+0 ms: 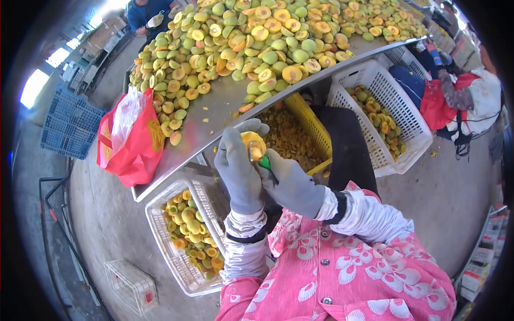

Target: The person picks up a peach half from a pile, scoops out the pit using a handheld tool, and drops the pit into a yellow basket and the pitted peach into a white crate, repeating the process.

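Note:
My left hand (238,174), in a grey glove, is closed around a yellow peach half (253,142), cut face showing. My right hand (294,184), also gloved, grips a small pitting tool by its green handle (265,162). The tool's metal tip is against the flesh of the peach half; its exact shape is partly hidden. Both hands are close together in front of the steel table's edge. Just beyond them stands a yellow crate (316,131) with brown pits and scraps in it.
Halved peaches (257,43) are heaped on the steel table (225,99). A red bag (131,144) hangs at its left edge. White crates of peach halves stand left (155,216) and right (415,142). Blue crates (67,123) stand farther left. Other people sit across the table (147,16) and at right (450,91).

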The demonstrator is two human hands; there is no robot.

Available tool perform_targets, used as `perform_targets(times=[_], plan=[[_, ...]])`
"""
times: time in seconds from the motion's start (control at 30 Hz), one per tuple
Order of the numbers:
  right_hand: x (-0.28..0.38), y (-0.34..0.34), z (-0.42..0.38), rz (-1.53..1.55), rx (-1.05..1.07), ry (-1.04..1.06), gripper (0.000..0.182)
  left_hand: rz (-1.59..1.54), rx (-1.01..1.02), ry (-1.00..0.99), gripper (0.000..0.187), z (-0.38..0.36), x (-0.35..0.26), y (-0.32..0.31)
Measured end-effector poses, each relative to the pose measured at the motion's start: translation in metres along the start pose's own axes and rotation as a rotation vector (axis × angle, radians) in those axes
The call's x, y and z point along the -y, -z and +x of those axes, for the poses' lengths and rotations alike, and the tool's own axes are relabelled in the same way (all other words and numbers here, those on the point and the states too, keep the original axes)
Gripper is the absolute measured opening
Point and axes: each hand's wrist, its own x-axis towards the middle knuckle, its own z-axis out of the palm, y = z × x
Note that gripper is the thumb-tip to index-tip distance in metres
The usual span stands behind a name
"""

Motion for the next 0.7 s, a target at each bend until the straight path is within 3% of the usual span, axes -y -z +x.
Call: perform_targets(times=[0.1, 0.17, 0.27, 0.3, 0.37, 0.4, 0.47, 0.53, 0.6, 0.63, 0.7], plan=[[0.009, 0.005, 0.003, -0.025, 0.024, 0.043, 0.025, -0.02, 0.031, -0.031, 0.051, 0.005, 0.013, 0.005], [0.036, 0.021, 0.01, 0.264, 0.371, -0.583, 0.028, -0.069, -0.003, 0.069, 0.049, 0.006, 0.01, 0.007], [0.03, 0.023, 0.02, 0.426, 0.544, -0.778, 0.028, -0.006, -0.036, 0.1, 0.045, 0.007, 0.007, 0.008], [0.025, 0.026, 0.022, 0.43, 0.544, -0.782, 0.028, -0.003, -0.036, 0.104, 0.045, 0.008, 0.012, 0.01], [0.015, 0.036, 0.024, 0.947, 0.744, -0.883, 0.025, 0.082, 0.001, 0.025, 0.032, 0.013, 0.026, 0.017], [0.014, 0.039, 0.029, 0.949, 0.744, -0.88, 0.025, 0.084, 0.002, 0.023, 0.032, 0.017, 0.03, 0.018], [0.015, 0.044, 0.031, 0.894, 0.78, -1.032, 0.025, 0.219, 0.111, -0.16, 0.028, 0.015, 0.035, 0.019], [0.014, 0.044, 0.034, 0.868, 0.762, -1.022, 0.028, 0.166, 0.139, -0.05, 0.031, 0.016, 0.039, 0.02], [0.013, 0.038, 0.035, 0.515, 0.721, -0.96, 0.031, -0.173, 0.053, 0.284, 0.035, 0.012, 0.054, 0.018], [0.006, 0.041, 0.037, 0.514, 0.713, -0.957, 0.031, -0.086, 0.075, 0.377, 0.04, 0.012, 0.055, 0.023], [-0.013, 0.049, 0.035, 1.005, 0.985, -1.07, 0.034, -0.037, 0.106, 0.269, 0.043, 0.011, 0.06, 0.021]])
